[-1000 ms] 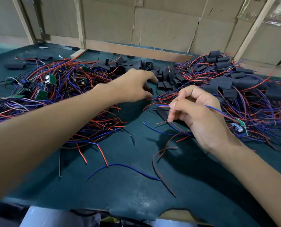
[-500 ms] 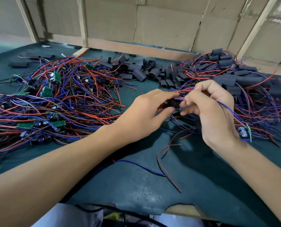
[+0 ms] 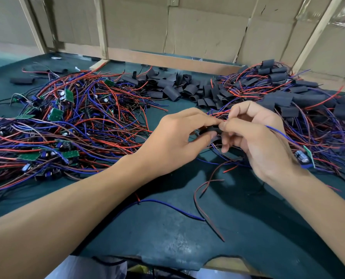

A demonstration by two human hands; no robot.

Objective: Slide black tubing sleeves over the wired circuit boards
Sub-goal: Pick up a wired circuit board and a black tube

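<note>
My left hand (image 3: 179, 137) pinches a short black tubing sleeve (image 3: 211, 130) between thumb and fingers at the middle of the table. My right hand (image 3: 256, 137) meets it fingertip to fingertip and pinches a bundle of thin wires at the sleeve's mouth. A blue wire runs from that hand back to a small green circuit board (image 3: 306, 159) hanging by my right wrist. The sleeve is mostly hidden by my fingers.
A tangle of wired boards (image 3: 57, 125) covers the left of the dark green table (image 3: 167, 228). Loose black sleeves (image 3: 179, 87) lie at the back centre. Sleeved boards with wires (image 3: 300, 101) pile up at the right. Loose wire ends (image 3: 205, 198) lie in front. Cardboard walls stand behind.
My left hand came back from the sleeve pile with a black sleeve and joined my right hand. The right hand rose slightly with its wires to meet it.
</note>
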